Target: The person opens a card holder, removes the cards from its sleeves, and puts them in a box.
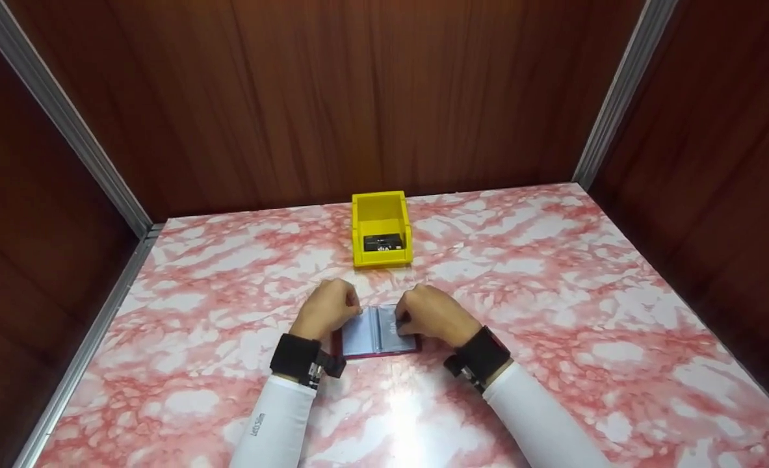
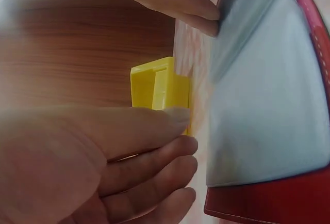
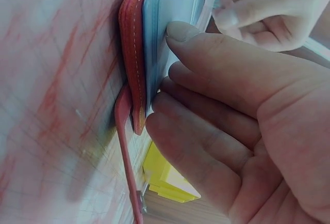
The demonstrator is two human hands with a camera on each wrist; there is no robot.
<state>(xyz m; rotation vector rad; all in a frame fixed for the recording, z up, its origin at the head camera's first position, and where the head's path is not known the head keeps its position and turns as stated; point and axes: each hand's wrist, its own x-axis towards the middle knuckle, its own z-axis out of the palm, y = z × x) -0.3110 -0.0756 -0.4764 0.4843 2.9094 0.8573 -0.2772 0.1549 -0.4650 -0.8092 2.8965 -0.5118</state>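
A small red card holder (image 2: 268, 195) lies spread on the table, with clear plastic sleeves (image 1: 360, 335) on both sides of its middle fold. Pale lettering shows through the right sleeve (image 1: 388, 330). My right hand (image 1: 433, 315) touches that side, its thumb (image 3: 183, 32) on the plastic and its other fingers loosely bent by the edge. At the left page's upper outer corner is my left hand (image 1: 327, 307); its thumb and fingers (image 2: 178, 154) are loosely bent, with nothing visible between them in the left wrist view.
Beyond the card holder stands a yellow bin (image 1: 382, 261) with black, card-like items (image 1: 382, 242) inside. A red strap (image 3: 124, 131) with a metal snap extends from the holder. Brown wood-grain panels (image 1: 358, 97) enclose the red-and-white marbled table (image 1: 228, 292).
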